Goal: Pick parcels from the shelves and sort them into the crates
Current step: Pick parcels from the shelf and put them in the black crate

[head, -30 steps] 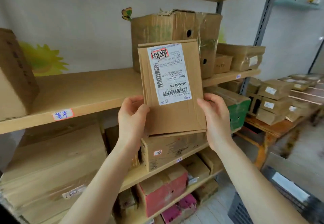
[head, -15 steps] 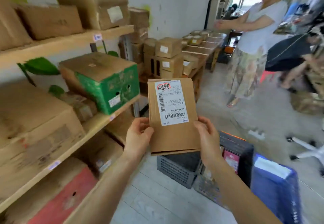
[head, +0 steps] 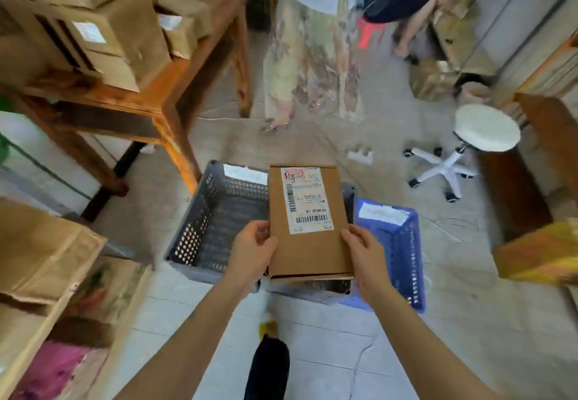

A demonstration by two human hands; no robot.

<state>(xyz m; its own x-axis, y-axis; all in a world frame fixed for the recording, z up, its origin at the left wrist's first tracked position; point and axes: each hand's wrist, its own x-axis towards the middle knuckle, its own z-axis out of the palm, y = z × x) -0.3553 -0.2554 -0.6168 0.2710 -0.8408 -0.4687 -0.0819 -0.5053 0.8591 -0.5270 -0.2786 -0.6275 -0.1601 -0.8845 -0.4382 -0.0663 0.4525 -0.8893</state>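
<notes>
A person is looking down at their own two bare arms, which are reaching forward and holding a flat brown cardboard parcel (head: 312, 252) above the floor. The left hand (head: 253, 249) is gripping the parcel's lower left edge, with the thumb lying on the top face and the fingers curled beneath. The right hand (head: 364, 249) is gripping the lower right edge in the same way. A white printed shipping label (head: 308, 199) with barcodes and a red mark at its top is facing up on the parcel's far half. The parcel is hanging between two crates standing on the pale floor: a dark grey perforated plastic crate (head: 200, 221) just to its left and a blue perforated plastic crate (head: 403, 252) just to its right – each is carrying a white paper tag on its far rim. Part of another grey crate is showing under the parcel's near edge. To the upper left, an orange-brown wooden table (head: 156, 102) is bearing stacked brown cardboard boxes (head: 125, 33). Beyond the crates, a person in a pale patterned skirt (head: 306, 55) is standing – and a white round-seated wheeled stool (head: 486, 127) is standing to the right. Blurred brown cartons on shelving (head: 40, 259) are filling the lower left.
</notes>
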